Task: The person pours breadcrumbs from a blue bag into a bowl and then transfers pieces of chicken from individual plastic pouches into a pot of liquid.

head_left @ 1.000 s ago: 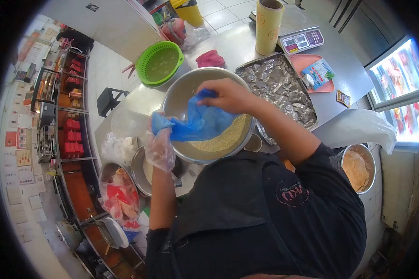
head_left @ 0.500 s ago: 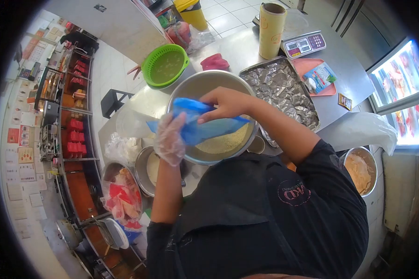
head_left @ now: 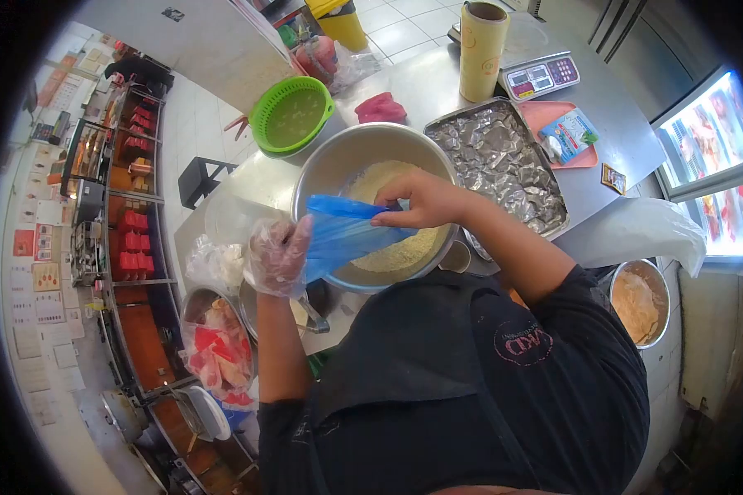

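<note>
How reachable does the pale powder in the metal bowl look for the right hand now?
Yes, probably: the right hand hovers over the open metal bowl, and pale powder shows below; the blue plastic it grips partly blocks the way.

Scale (head_left: 541, 77) beside tall roll (head_left: 480, 56)

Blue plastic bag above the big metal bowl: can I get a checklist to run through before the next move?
1. Left hand covered: ok, clear plastic glove on.
2. Right hand gloved: not ok, bare.
3. Blue plastic bag pinched by the right hand: ok.
4. Bag empty inside: cannot tell.
5. Metal bowl upright beneath, holding pale yellow grainy contents: ok.
</note>
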`<state>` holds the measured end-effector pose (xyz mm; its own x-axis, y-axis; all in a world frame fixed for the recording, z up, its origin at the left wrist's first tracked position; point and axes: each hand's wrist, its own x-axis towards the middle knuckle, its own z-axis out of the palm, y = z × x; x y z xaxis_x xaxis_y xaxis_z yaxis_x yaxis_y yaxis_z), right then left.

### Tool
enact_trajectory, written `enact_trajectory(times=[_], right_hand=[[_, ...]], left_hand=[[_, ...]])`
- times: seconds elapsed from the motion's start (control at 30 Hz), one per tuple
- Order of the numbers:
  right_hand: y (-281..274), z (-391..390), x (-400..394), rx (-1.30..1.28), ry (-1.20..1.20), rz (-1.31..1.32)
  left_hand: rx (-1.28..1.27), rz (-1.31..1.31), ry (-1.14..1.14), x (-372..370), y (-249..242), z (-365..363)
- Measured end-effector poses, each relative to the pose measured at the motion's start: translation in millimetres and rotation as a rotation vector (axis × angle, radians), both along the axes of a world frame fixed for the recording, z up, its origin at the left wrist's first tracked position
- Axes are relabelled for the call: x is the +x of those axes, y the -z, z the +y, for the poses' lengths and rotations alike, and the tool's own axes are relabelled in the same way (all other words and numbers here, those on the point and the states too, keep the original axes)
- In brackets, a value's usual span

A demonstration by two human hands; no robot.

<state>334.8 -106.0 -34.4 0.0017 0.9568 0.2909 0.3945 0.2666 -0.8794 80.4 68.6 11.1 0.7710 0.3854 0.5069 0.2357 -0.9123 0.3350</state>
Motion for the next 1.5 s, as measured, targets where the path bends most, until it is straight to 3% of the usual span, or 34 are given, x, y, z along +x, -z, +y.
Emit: enact_trajectory(times=[0.07, 0.17, 0.27, 0.33, 0.4, 0.43, 0.5, 0.57, 0.67, 0.77, 0.87, 0.97, 1.0, 1.1, 1.2, 1.23, 1.27, 1.37, 1.43, 1.5], right_hand=[[-7.0, -2.8, 0.5, -0.028, -0.023, -0.017], [-14.9, -8.5, 2.4, -0.065, 0.005, -0.017], [-22.8, -8.9, 4.5, 0.069, 0.064, -0.032], [-28.1, -5.7, 0.1, 0.132, 0.099, -0.073], [-34.8, -0.2, -7.2, 0.21, 0.125, -0.144], [-39.0, 2.7, -12.0, 0.259, 0.135, -0.196], [-47.2, 8.2, -14.4, 0.323, 0.157, -0.249], [-51.9, 11.4, -10.3, 0.345, 0.177, -0.247], [-52.8, 9.9, 1.4, 0.4, 0.193, -0.185], [-37.7, -6.7, 15.7, 0.362, 0.507, -0.236], [20.5, -22.5, 41.0, 0.128, 0.61, 0.657], [76.7, -22.6, 45.1, -0.258, 0.477, 1.106], [92.0, -22.9, 36.1, -0.271, 0.294, 1.141], [73.5, -21.3, -8.4, -0.329, 0.165, 0.899], [64.9, -10.7, -23.0, -0.262, -0.048, 1.184], [68.7, -9.3, -19.9, -0.228, 0.001, 1.182], [76.2, -7.7, -14.3, -0.195, 0.049, 1.18], [78.2, -16.1, 8.2, -0.101, 0.186, 1.148], [69.0, -28.3, 25.0, -0.039, 0.292, 1.076], [55.5, -39.3, 38.5, 0.015, 0.4, 0.965]], left_hand=[[0.307, 0.071, 0.033, 6.9, -13.1, 1.6], [0.305, 0.204, 0.001, 5.1, -16.7, -2.3], [-0.085, 0.357, -0.026, 26.2, -38.1, -22.5], [-0.322, 0.204, 0.103, 39.2, -37.6, -30.4], [-0.397, 0.031, 0.178, 55.4, -43.5, -46.1], [-0.352, -0.063, 0.191, 66.5, -53.5, -58.7], [-0.305, 0.034, 0.168, 75.5, -59.5, -61.7], [-0.303, 0.419, 0.09, 74.1, -57.1, -54.3], [-0.075, 0.321, 0.172, 61.4, -33.2, -26.9], [-0.242, 0.241, 0.193, 70.2, -67.8, -36.5], [-0.446, 0.129, -0.063, 69.0, -98.8, -53.0], [-0.6, -0.162, 0.022, 74.2, -106.4, -49.6], [-0.643, -0.161, 0.012, 79.5, -118.9, -52.6], [-0.614, -0.173, -0.065, 92.0, -146.0, -66.1], [-0.693, -0.308, -0.135, 94.6, -148.4, -62.3], [-0.709, -0.328, -0.156, 89.9, -144.4, -52.5], [-0.696, -0.492, 0.177, 73.1, -121.2, -30.6], [-0.782, -0.658, 0.181, 50.9, -95.1, -8.8], [-0.67, -0.619, 0.022, 23.7, -39.5, 30.4], [-1.02, -0.675, -0.041, 14.4, -20.7, 20.7]])
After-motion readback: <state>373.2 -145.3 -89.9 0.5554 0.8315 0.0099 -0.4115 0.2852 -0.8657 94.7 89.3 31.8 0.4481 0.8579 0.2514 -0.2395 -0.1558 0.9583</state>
